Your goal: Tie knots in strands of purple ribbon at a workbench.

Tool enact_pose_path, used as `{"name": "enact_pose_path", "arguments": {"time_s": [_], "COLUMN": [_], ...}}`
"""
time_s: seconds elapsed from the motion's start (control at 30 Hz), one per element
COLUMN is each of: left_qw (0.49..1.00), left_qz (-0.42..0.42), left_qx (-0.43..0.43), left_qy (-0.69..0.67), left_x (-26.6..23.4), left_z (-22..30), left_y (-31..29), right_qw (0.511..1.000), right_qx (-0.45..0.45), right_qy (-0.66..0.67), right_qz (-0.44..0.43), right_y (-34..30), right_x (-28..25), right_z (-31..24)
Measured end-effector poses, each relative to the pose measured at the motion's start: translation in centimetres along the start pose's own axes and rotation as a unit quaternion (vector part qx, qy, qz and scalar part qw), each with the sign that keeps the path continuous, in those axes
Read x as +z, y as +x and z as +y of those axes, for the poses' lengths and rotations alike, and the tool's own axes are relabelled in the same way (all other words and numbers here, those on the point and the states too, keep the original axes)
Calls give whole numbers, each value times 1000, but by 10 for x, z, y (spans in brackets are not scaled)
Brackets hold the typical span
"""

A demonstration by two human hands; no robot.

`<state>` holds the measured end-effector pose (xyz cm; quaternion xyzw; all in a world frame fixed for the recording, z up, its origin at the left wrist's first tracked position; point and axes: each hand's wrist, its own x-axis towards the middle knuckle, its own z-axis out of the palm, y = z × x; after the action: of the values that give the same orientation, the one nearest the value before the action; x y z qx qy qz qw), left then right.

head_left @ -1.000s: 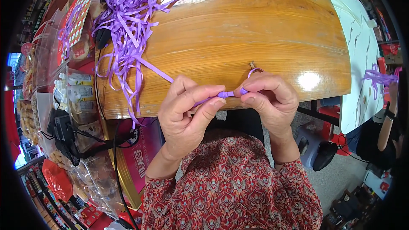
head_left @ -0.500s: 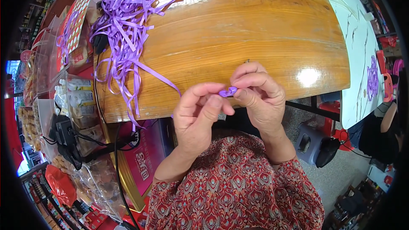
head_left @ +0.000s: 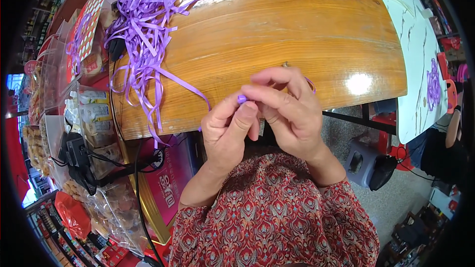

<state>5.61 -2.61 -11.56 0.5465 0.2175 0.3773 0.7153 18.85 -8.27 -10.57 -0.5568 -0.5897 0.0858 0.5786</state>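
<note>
A small folded bit of shiny purple ribbon (head_left: pixel 241 99) sits between my fingertips, over the near edge of the wooden table. My left hand (head_left: pixel 223 131) pinches it with thumb and forefinger. From the other side my right hand (head_left: pixel 296 116) closes in, its fingers bent over the folded bit and touching it; its thumb tip is mostly hidden. A short purple strip peeks out behind the right hand's knuckles. To the left lies a big tangled heap of purple ribbon strips (head_left: pixel 148 15), one of which trails toward my left hand.
The glossy wooden table (head_left: pixel 277 29) fills the middle. On the right, a white marbled table (head_left: pixel 410 34) bears another purple ribbon bundle (head_left: pixel 433 86). Clear packs and bottles (head_left: pixel 94 113) and a black device with cables (head_left: pixel 76 160) crowd the left. A grey stool (head_left: pixel 361 165) stands lower right.
My right hand has moved left and turned over the folded ribbon, covering more of it. The left hand has barely shifted and keeps its pinch.
</note>
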Motion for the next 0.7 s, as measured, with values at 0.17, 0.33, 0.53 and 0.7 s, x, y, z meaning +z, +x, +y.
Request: {"name": "enact_pose_path", "arguments": {"time_s": [0.17,0.33,0.53,0.7], "left_qw": [989,973,959,961], "left_qz": [82,72,75,136], "left_qx": [-63,-20,5,52], "left_qy": [-107,-219,-274,-236], "left_x": [6,0,7,10], "left_z": [7,-1,2,11], "left_y": [5,14,18,16], "right_qw": [991,991,959,966], "right_qx": [-75,35,168,215], "right_qy": [-90,83,220,141], "right_qz": [61,95,56,-38], "right_y": [-10,-50,-43,-34], "right_x": [6,24,45,29], "right_z": [0,11,16,5]}}
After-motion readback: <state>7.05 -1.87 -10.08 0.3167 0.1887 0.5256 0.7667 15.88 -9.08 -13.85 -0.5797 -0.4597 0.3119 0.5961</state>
